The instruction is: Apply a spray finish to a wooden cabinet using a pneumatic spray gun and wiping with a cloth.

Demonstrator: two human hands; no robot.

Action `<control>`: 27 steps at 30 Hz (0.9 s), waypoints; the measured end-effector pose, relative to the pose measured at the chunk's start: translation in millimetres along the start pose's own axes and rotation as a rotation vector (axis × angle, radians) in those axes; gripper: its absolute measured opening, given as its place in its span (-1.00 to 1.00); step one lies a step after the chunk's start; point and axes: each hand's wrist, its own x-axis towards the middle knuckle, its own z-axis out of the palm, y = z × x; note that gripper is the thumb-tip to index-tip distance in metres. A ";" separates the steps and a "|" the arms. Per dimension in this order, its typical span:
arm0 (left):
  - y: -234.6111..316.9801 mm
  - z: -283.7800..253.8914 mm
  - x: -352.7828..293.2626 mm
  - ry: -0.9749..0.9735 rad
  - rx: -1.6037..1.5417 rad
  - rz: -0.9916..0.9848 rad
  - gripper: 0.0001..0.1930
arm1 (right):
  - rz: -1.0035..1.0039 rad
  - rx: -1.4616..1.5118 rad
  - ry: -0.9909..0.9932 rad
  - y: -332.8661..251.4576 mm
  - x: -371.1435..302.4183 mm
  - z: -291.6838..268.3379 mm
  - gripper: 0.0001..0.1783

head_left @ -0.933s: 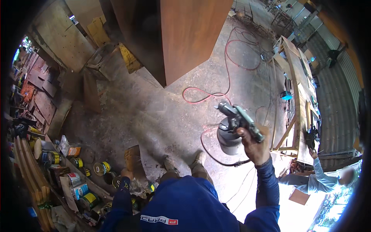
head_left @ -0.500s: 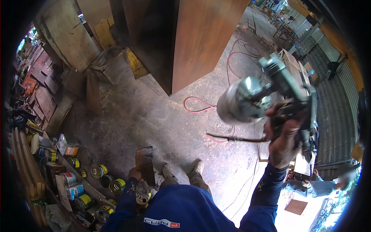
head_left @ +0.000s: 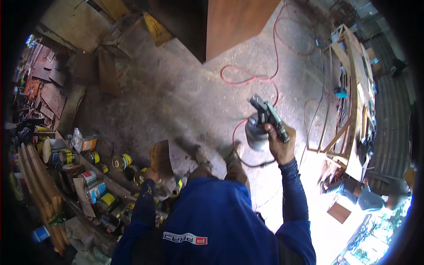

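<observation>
My right hand (head_left: 283,145) is wrapped round the handle of a spray gun (head_left: 273,118), held out in front of me above the floor. The gun's metal cup (head_left: 256,138) hangs beside the hand, and a dark hose runs from it past my feet. Low on my left, my left hand (head_left: 151,175) grips the lower edge of a flat brown piece of board (head_left: 160,155); the fingers are partly hidden behind it. A large brown wooden panel (head_left: 238,28) stands at the far middle, next to a dark face.
Paint cans (head_left: 121,162) crowd the floor at left, beside curved wooden strips (head_left: 39,185). A red hose (head_left: 238,82) loops over the concrete floor. A wooden frame bench (head_left: 351,106) stands at right, with a person (head_left: 370,198) near its close end.
My right hand has lowered the spray gun and drawn it leftward, away from the right side. The left hand and board have shifted slightly upward in view as the view tilted down.
</observation>
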 end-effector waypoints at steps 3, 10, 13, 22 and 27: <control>79.1 -43.4 -25.6 -0.060 0.138 -0.144 -0.69 | -0.056 0.161 -0.058 10.2 10.6 10.5 -0.72; 50.9 -44.9 -15.1 -0.082 -0.009 -0.067 -0.73 | 0.112 0.193 0.145 73.9 44.4 13.8 -0.57; 50.9 -45.2 -13.9 0.026 -0.029 0.001 -0.72 | 0.125 0.141 0.328 95.8 67.1 -13.6 -0.53; 77.8 -51.4 -58.6 0.032 0.162 -0.033 -0.67 | -0.240 0.340 0.004 105.0 86.8 -44.9 -0.65; 148.2 -64.8 -53.4 0.139 0.158 0.063 -0.69 | 0.116 0.253 0.090 131.3 116.9 -80.9 -0.58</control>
